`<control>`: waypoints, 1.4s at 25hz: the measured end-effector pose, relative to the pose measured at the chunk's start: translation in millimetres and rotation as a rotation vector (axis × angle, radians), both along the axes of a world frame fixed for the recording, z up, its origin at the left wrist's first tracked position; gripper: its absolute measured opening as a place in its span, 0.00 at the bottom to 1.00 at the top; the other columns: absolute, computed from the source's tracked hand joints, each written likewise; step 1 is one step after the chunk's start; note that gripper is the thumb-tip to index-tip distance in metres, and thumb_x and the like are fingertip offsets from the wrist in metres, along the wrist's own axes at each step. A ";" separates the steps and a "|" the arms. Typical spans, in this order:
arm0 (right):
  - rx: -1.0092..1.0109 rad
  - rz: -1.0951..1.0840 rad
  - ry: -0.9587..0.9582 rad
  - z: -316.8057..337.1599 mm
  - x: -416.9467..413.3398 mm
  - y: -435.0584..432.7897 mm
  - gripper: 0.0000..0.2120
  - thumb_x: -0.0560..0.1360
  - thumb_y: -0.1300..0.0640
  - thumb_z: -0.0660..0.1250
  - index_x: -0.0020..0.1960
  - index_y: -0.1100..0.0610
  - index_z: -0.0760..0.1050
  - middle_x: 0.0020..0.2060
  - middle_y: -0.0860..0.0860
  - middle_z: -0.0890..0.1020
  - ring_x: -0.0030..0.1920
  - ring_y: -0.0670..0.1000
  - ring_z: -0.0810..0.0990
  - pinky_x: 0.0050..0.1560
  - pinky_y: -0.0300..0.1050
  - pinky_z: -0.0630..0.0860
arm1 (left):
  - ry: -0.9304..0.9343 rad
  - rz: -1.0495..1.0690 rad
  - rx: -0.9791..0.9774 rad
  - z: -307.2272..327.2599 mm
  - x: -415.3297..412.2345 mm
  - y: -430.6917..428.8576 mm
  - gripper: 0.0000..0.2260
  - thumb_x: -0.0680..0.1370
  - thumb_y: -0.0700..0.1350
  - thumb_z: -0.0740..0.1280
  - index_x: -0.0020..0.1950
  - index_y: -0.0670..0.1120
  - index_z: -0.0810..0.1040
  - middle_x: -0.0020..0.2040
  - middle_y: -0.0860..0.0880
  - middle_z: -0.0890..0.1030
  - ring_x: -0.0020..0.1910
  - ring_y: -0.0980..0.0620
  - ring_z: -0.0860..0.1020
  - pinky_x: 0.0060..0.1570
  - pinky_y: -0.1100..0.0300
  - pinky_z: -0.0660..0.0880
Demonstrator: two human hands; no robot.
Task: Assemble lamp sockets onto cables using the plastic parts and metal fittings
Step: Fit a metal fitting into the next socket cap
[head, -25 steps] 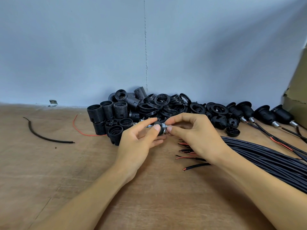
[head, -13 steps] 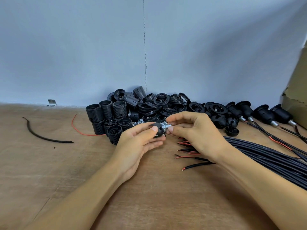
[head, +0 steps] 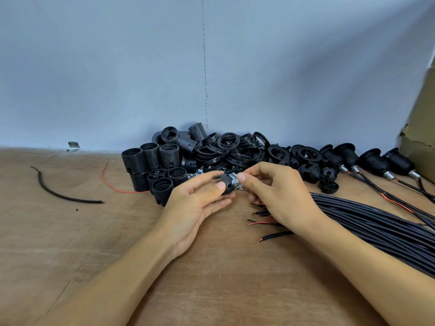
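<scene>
My left hand [head: 195, 208] pinches a small black domed socket cap [head: 227, 184] between thumb and fingers. My right hand [head: 280, 194] pinches a silver metal fitting [head: 236, 182] that sits against the cap's right side. Behind the hands lies a heap of black threaded socket bodies [head: 150, 165] and black rings [head: 228, 144]. A bundle of black cables [head: 376, 222] runs off to the right, its stripped red and black ends [head: 261, 220] lying just under my right hand.
Several assembled sockets on cables [head: 372, 161] lie at the back right beside a cardboard box [head: 421, 137]. A loose black cable piece [head: 61, 194] and a red wire [head: 113, 182] lie on the wooden table [head: 70, 243] at left. A blue wall [head: 141, 67] closes the back.
Both hands have stayed together in front of the heap. The cap has turned a little in my left fingers while my right fingers work the metal fitting against it.
</scene>
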State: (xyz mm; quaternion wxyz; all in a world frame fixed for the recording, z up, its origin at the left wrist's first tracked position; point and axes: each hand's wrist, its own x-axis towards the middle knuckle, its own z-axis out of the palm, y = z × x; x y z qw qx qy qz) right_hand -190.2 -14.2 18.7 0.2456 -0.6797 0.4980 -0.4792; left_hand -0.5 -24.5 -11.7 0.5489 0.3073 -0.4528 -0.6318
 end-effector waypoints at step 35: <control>0.261 0.160 0.002 1.3 1.0 -4.9 0.22 0.82 0.42 0.61 0.41 0.59 0.74 0.27 0.53 0.80 0.22 0.55 0.77 0.22 0.43 0.72 | -0.012 0.000 0.009 3.8 -3.4 3.1 0.18 0.71 0.41 0.74 0.61 0.43 0.83 0.53 0.41 0.86 0.54 0.41 0.85 0.49 0.57 0.82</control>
